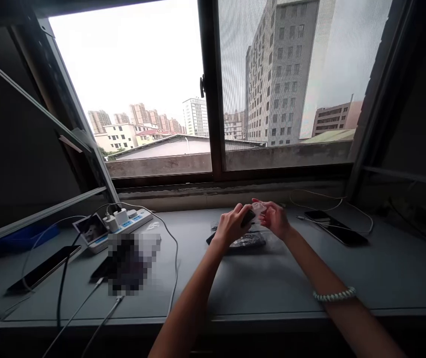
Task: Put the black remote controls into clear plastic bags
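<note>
Both my hands are raised together over the grey desk [366, 278], near the window sill. My left hand [231, 224] is closed round a small dark object [248, 217]. My right hand [277, 218] pinches a small clear plastic piece [259, 209] that touches the dark object. Directly beneath the hands lies a flat dark item [248, 242] on the desk; I cannot make out what it is. A beaded bracelet [334, 296] circles my right wrist.
A white power strip [123, 226] with plugs and cables sits at the left. Two dark phones [43, 268] lie at the left, one with a cable. Another phone [342, 231] with a white cable lies at the right. The window frame [213, 124] stands behind.
</note>
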A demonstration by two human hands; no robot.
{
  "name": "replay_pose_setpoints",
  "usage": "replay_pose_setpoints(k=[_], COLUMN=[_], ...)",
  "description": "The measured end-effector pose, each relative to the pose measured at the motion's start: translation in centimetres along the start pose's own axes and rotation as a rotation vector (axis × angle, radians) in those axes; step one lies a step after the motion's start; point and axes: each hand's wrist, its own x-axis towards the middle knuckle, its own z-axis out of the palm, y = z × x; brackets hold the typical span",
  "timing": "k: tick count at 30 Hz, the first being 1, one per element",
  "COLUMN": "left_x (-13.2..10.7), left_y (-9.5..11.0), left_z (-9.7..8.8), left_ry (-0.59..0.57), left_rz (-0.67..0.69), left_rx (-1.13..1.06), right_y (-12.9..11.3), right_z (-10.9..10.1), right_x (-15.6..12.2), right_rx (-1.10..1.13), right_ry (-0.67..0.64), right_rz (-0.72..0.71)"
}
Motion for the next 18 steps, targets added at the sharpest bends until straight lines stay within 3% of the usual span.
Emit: replay_pose_setpoints(k=[5,9,13,18], left_x=[0.1,0.0,-0.6,-1.6], left_y=[0.0,1.0,3.0,5.3], left_z=[-0.5,-0.8,-0.4,1.7], left_ry=[0.051,0.021,-0.101,-0.311], left_rz=[-0.019,0.072,0.232,0.446], left_rx=[0.005,0.037,0.058,0.064], right_y=[-1.4,-1.4,-1.3,-1.4], right_z=[-1.2,-2.2,-2.5,-2.6], right_x=[0.2,0.6,0.6,0.3], right_rx=[0.268,0.412,0.481,0.532], right_ry=[0.194,0.333,0.372,0.371], right_rz=[-0.047,-0.076,-0.065,-0.073])
